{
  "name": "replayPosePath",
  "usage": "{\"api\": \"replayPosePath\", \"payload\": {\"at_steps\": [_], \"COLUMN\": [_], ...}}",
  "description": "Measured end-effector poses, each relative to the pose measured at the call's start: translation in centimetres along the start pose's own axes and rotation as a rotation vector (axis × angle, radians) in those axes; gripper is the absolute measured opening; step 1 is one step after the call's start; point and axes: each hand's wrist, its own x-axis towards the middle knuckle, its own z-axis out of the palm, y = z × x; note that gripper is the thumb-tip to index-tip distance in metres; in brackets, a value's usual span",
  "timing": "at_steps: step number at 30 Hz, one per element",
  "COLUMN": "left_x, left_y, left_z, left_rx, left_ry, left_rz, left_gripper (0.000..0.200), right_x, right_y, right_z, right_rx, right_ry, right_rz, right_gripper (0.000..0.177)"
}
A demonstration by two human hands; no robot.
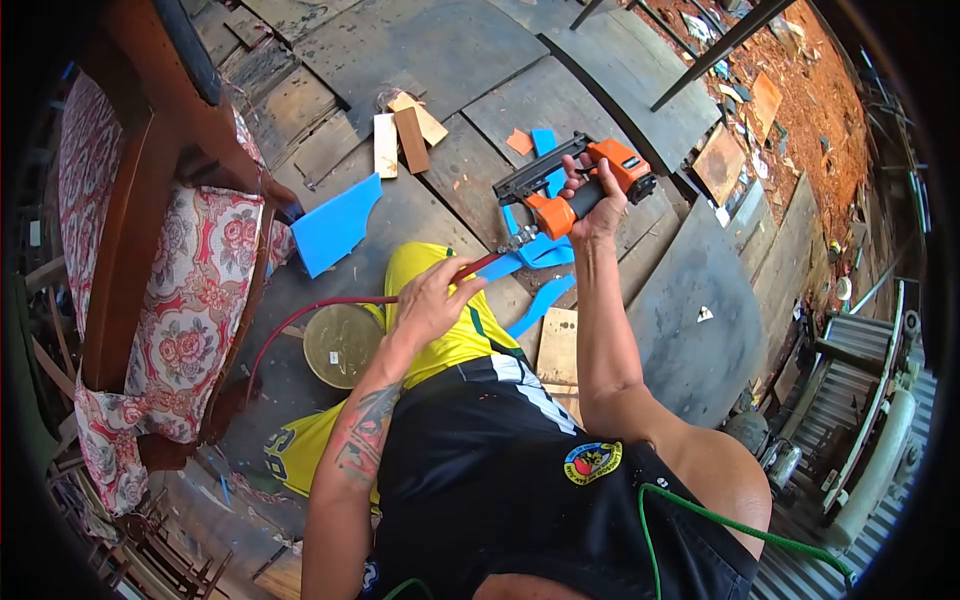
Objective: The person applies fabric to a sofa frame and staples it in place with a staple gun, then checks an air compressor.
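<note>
My right hand (598, 205) is wrapped round the dark grip of an orange and black nail gun (555, 213), its long magazine pointing to the upper left. A red hose (335, 302) runs from the gun's metal coupling to the left. Over my yellow shorts, my left hand (435, 300) holds the hose a short way from the coupling, its fingers curled over it. Blue strips (545, 252) lie on the floor under and beside the gun.
A floral-upholstered wooden chair frame (128, 250) stands at the left, beside a blue panel (336, 224). Small wood blocks (411, 140) lie ahead on the board floor. A round tin (343, 345) is near my legs. Machinery (870, 440) stands at the right; debris lies upper right.
</note>
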Motion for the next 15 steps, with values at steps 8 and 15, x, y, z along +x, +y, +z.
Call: {"api": "replayPosePath", "payload": {"at_steps": [8,15], "left_x": [3.3,5.5], "left_y": [4.2,5.8], "left_z": [1.2,2.5], "left_rx": [-0.042,-0.052], "left_ry": [-0.116,0.016], "left_rz": [-0.076,0.024], "left_gripper": [0.034,0.033], "right_x": [-2.7,-2.8], "right_y": [-0.9,-1.9], "right_z": [4.7,4.9], "right_rx": [0.016,0.041], "right_ry": [-0.148,-0.191], "right_rz": [0.002,-0.055], "right_gripper": [0.038,0.035]}}
